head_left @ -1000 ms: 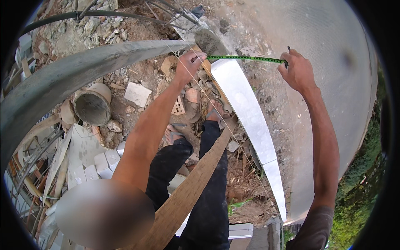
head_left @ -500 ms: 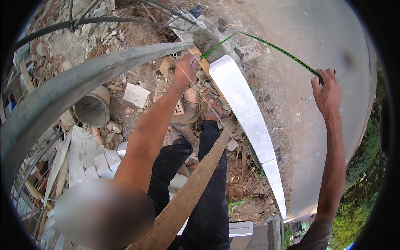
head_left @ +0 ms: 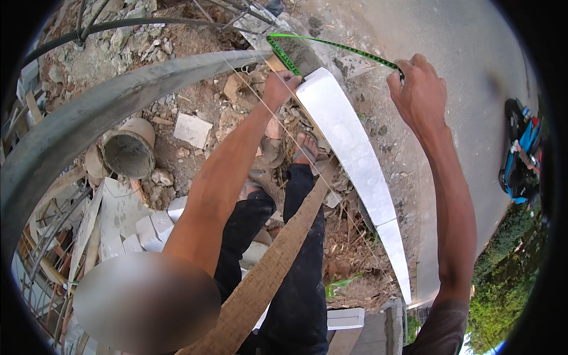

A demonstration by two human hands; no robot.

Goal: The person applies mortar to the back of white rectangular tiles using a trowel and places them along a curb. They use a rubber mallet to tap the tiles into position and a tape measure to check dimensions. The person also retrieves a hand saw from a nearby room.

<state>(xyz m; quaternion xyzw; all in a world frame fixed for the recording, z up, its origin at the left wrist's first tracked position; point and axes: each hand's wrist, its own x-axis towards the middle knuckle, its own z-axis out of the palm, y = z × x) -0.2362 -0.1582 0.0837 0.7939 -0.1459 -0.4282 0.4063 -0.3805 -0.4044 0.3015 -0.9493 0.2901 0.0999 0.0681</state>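
Observation:
My left hand presses one end of a green measuring tape against the top end of a long white concrete block. My right hand grips the tape further along, out over the grey pavement. Between the two hands the tape bends up in a sharp arch. A thin taut string runs diagonally past my left wrist. My sandalled foot stands on rubble beside the block.
A wooden plank leans up across my legs. A curved grey metal beam sweeps over the left side above a grey bucket, broken tiles and rubble. A blue motorbike stands on the grey pavement at right.
The tape lay straight between my hands a second ago and now bows upward. My right hand swung out to the right and came back. My left hand stayed at the block's end.

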